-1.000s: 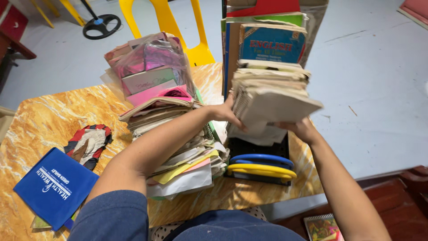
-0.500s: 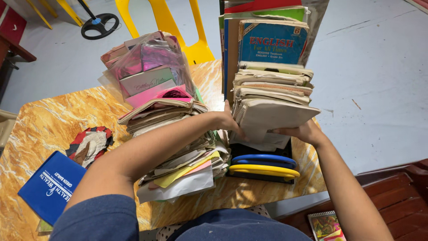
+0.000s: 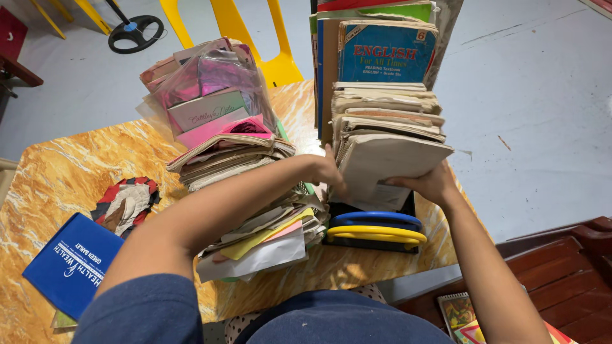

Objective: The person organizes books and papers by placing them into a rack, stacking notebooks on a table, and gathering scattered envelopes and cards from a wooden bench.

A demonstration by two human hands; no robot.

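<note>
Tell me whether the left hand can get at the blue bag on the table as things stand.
Probably yes, once freed. The left hand is gripping the stack of worn notebooks; the blue bag lies uncovered on the marbled table, on that arm's side.

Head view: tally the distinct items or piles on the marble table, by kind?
Stacks of worn books and papers: 2 (left stack, right stack gripped by left hand and right hand)
Black rack with blue and yellow handles: 1
Blue bag: 1
Red, white and black cloth: 1
Total: 5
</note>
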